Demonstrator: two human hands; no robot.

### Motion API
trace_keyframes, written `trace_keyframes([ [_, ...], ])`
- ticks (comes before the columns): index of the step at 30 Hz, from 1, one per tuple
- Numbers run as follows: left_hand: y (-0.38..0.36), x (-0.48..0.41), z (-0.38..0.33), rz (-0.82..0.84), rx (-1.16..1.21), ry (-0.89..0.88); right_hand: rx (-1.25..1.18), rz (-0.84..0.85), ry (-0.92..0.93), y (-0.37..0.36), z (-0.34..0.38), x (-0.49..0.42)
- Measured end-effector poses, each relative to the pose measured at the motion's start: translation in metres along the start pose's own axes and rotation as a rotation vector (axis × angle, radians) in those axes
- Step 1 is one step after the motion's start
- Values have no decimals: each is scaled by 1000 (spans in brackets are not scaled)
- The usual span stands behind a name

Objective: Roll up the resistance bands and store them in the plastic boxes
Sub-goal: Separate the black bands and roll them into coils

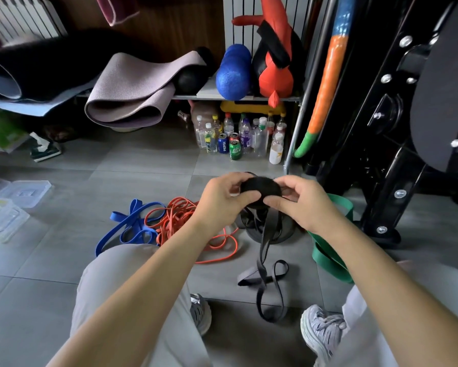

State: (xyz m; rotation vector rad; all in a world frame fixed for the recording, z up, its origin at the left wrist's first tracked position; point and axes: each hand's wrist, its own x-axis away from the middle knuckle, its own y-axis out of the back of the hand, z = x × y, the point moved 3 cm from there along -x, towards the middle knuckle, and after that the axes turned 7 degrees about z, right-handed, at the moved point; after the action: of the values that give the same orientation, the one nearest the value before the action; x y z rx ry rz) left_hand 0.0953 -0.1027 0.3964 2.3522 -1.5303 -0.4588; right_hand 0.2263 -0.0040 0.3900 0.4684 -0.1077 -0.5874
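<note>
Forearms and grey knees up front, pale sneakers [323, 329] planted below the black roll [261, 185]. Rolling step well under way: left hand [222, 200] curled round the roll's left side, right hand [299, 205] pinching its right edge, fingers bent close. Roll held up off the tiles, loose tail [264, 250] hanging beneath it and looping on the floor. Plenty left to wind, by the look. Next: turn the roll on, feed the tail in taut, mind the twist below. Left of the roll, orange band [177, 218] and blue band [128, 226] lying unrolled; right of it, green band [328, 258]. Far left of the roll, plastic boxes [24, 193] waiting.
</note>
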Motion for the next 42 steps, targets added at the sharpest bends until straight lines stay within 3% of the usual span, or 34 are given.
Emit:
trace_keyframes([
  [6, -9, 2, 1, 43, 712, 90, -372, -28, 1, -1, -3, 1],
  [8, -13, 3, 1, 52, 806, 115, -378, -53, -7, -1, -6, 1],
  [10, -14, 2, 3, 53, 662, 130, -300, -74, -14, 2, -8, 1],
  [14, -8, 1, 2, 36, -258, -60, -81, -46, -46, 2, -10, 3],
  [16, -13, 5, -2, 98, -450, -169, 108, 0, -54, -4, -11, 5],
  [18, -16, 7, -3, 139, -489, -140, 231, 25, -33, -8, -9, 7],
  [20, -11, 6, -2, 101, -387, -61, 158, -7, -28, -4, -6, 6],
  [24, 2, 2, -5, -3, 51, 16, -48, -55, -34, 10, 0, 4],
  [31, -8, 6, 0, 32, 695, 156, -164, -72, -12, 10, 4, 4],
  [35, -13, 7, 0, 74, 877, 179, -228, -55, 27, 8, 5, 4],
  [37, -14, 6, 0, 73, 763, 194, -192, -61, 16, 9, 4, 5],
  [38, -11, 5, 1, 44, 553, 175, -136, -69, -1, 9, 3, 5],
  [40, -7, 3, 3, -8, -81, 53, 82, -81, -36, 10, 0, 4],
  [42, -12, 3, 1, 43, -505, -121, 333, -43, -36, 6, 1, 7],
])
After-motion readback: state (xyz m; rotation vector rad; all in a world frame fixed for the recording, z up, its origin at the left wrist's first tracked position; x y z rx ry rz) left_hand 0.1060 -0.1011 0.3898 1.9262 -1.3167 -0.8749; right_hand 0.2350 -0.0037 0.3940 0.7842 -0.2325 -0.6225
